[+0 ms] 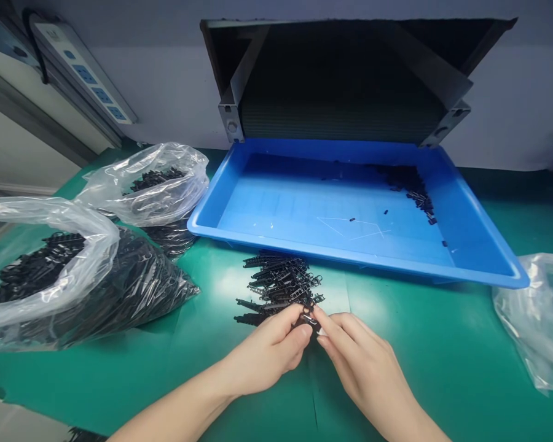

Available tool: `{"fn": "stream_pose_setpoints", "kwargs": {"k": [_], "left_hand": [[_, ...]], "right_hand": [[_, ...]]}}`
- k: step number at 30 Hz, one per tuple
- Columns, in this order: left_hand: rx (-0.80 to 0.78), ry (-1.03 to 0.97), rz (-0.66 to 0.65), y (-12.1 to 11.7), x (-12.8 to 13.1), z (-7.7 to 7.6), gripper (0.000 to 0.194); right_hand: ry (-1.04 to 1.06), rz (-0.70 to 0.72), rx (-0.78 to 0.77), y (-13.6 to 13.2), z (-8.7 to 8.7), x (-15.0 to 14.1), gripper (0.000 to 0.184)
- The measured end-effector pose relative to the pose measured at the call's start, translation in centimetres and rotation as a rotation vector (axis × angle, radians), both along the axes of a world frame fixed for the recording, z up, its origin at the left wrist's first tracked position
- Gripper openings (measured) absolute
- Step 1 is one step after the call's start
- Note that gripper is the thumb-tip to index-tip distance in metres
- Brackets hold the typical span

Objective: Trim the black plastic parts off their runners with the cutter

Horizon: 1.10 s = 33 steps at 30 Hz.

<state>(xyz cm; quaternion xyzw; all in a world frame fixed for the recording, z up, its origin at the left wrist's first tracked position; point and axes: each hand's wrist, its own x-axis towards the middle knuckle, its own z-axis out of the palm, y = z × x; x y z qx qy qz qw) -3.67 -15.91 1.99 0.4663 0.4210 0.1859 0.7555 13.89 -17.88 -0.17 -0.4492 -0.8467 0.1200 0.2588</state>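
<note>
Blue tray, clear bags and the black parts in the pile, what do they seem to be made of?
The blue tray looks like moulded plastic: smooth, glossy, with rounded edges. The clear bags look like thin plastic film, crinkled with bright highlights. The black parts are probably moulded plastic, going by their even black colour and slight sheen, though metal cannot be ruled out.

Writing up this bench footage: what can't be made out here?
Head view:
Black part between the left hand and right hand: fingers hide it.
Black parts in the clear plastic bag: film glare hides them.
Black pieces in the blue tray: too small to make out.
Bag at far right: cut off by the frame edge.
</note>
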Motion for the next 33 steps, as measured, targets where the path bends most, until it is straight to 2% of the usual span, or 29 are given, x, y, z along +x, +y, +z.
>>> {"fn": "stream_pose_setpoints", "kwargs": {"k": [11,24,30,33], "left_hand": [[0.064,0.072,-0.008,-0.2,0.5,-0.3,0.032],[0.003,0.019,0.089,-0.4,1.2,-1.0,0.03],[-0.026,-0.042,0.054,-0.1,1.0,-1.0,0.032],[-0.022,-0.029,0.053,-0.1,1.0,-1.2,0.032]], "right_hand": [[0.025,0.022,-0.079,-0.1,-0.1,0.4,0.032],[0.031,-0.049,-0.034,-0.1,-0.2,0.0,0.031],[0.049,0.038,-0.09,0.5,-0.2,0.5,0.034],[0.056,0.029,-0.112,0.5,-0.2,0.5,0.034]]}}
